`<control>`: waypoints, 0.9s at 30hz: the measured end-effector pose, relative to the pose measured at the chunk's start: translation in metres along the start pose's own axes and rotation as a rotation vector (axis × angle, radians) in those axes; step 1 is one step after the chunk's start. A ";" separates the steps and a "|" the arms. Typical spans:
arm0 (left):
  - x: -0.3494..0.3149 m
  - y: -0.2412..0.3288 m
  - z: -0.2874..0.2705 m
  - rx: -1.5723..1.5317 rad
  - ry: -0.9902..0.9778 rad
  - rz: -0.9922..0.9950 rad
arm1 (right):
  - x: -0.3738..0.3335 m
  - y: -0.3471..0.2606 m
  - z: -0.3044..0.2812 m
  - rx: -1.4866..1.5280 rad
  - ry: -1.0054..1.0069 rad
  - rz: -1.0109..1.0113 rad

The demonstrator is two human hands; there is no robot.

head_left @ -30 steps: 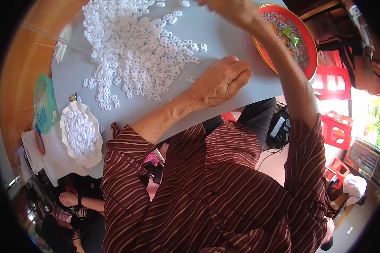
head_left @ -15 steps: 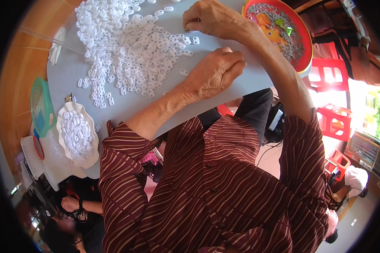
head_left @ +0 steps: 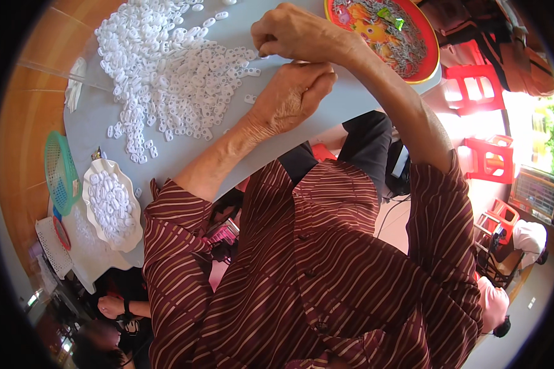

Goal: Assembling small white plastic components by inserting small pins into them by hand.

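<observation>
I see both hands working at the near edge of the pile (head_left: pixel 172 80) of small white plastic rings, which spreads over the upper left of the grey table (head_left: pixel 351 101). My left hand (head_left: pixel 292 95) rests knuckles-up on the table just right of the pile, its fingers curled under into a loose fist; whether it grips a ring inside that curl I cannot tell, since the fingertips are hidden. My right hand (head_left: pixel 295 34) sits just above it, the two almost touching, with its fingertips pinched together at the pile's right fringe, seemingly on a ring, though the piece itself is too small to make out. A few loose rings lie on the bare table between the pile and the left wrist. Up at the right, a round red tray (head_left: pixel 428 61) holds a heap of thin grey metal bits and overhangs the table corner. Down at the left, a white scalloped dish (head_left: pixel 129 237) is full of more rings, and a green mesh basket (head_left: pixel 58 172) stands beside it near the table's edge. Red plastic stools (head_left: pixel 480 92) stand on the floor off to the right.
</observation>
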State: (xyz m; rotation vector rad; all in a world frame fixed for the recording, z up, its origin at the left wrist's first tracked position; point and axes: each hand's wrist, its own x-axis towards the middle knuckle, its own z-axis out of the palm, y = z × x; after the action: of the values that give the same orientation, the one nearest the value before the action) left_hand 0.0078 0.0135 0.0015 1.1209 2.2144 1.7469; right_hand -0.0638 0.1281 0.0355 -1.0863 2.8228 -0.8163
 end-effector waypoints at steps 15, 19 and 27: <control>0.007 0.005 -0.011 -0.266 0.251 -0.211 | -0.084 -0.015 0.004 0.741 0.566 0.419; 0.006 0.000 -0.010 -0.202 0.237 -0.132 | -0.093 -0.025 0.008 0.751 0.595 0.398; 0.005 0.003 -0.005 -0.096 0.229 -0.078 | -0.100 -0.033 0.003 0.583 0.660 0.409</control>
State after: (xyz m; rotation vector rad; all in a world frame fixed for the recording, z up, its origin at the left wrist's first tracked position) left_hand 0.0028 0.0126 0.0073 0.8403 2.2329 2.0131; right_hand 0.0334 0.1694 0.0315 -0.1577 2.7297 -2.0364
